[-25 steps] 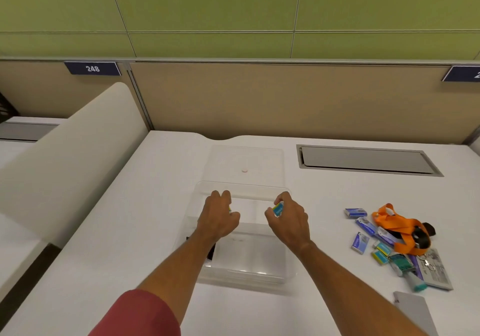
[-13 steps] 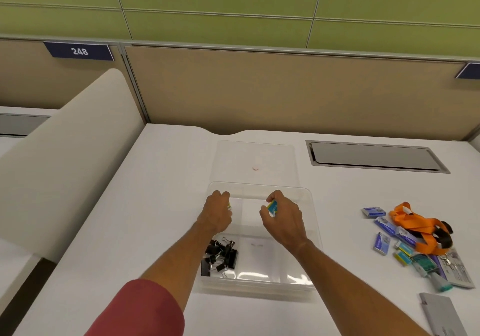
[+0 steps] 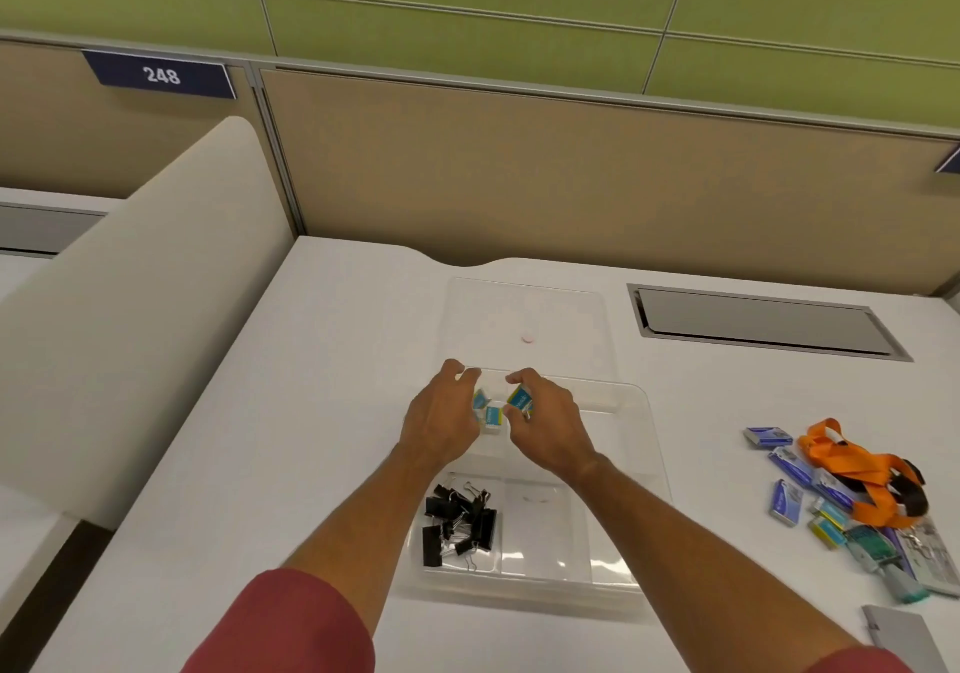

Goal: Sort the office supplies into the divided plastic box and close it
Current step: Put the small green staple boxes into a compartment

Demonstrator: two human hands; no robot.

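Hands meet over the far left part of the clear box [image 3: 644, 443]. The left hand [image 3: 441, 423] has its fingers loosely curled around a small blue-and-white packet [image 3: 479, 400], thumb lifted off it. The right hand [image 3: 545, 425] pinches a like packet with a yellow edge [image 3: 519, 398] between thumb and forefinger. A third packet [image 3: 493, 417] sits between the two hands; whether either hand touches it, I cannot tell.

The box is transparent plastic with rounded corners and low inner walls that split it into compartments. Black binder clips [image 3: 457, 524] lie heaped in the near left compartment, and the near middle one beside it looks bare. The clear lid [image 3: 524, 319] lies flat on the white desk [image 3: 322, 412] just beyond the box, a small pink dot [image 3: 528, 336] at its middle.

Well to the right, a loose pile of supplies [image 3: 810, 495] lies on the desk: blue packets, teal ones, and an orange lanyard [image 3: 852, 469] draped across them.
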